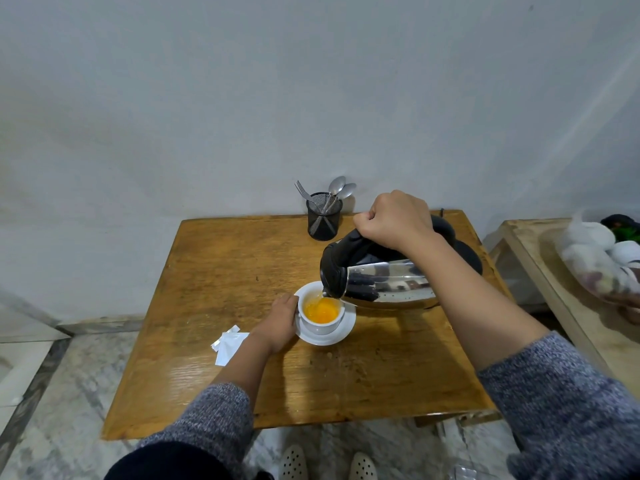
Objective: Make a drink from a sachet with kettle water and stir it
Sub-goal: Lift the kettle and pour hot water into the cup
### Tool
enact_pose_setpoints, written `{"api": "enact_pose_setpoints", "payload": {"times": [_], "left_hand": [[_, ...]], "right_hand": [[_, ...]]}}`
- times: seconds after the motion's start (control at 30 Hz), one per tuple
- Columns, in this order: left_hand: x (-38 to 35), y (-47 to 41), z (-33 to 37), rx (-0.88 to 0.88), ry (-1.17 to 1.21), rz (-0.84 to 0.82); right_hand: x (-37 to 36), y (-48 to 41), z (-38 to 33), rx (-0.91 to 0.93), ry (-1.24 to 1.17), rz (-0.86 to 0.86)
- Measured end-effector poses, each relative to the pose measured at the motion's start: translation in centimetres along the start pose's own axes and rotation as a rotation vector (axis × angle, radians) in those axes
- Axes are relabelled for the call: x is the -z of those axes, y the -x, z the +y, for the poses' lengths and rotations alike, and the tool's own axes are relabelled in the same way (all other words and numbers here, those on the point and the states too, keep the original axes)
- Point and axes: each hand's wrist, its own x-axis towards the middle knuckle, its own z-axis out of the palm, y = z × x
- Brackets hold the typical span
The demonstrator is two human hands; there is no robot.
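Observation:
A white cup (320,328) stands on a white saucer (343,332) near the middle of the wooden table (214,271). Orange liquid fills part of the cup. My right hand (394,218) grips the black handle of a steel kettle (391,284), which is tipped to the left with its spout over the cup. A thin stream of water runs into the cup. My left hand (278,322) holds the cup's left side. A torn white sachet (228,344) lies on the table left of my left wrist.
A black mesh holder (323,218) with a fork and spoons stands at the table's back edge. The kettle's black base (467,254) sits behind the kettle. A second wooden surface (554,282) with bagged items stands at the right. A tiled floor lies below.

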Motion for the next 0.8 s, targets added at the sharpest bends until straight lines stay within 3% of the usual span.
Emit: {"api": "enact_pose_setpoints", "payload": {"times": [0.8], "left_hand": [[-0.35,0.10,0.16,0.019,0.012,0.035]], "right_hand": [[0.47,0.90,-0.47,-0.008,0.038,-0.008]]}}
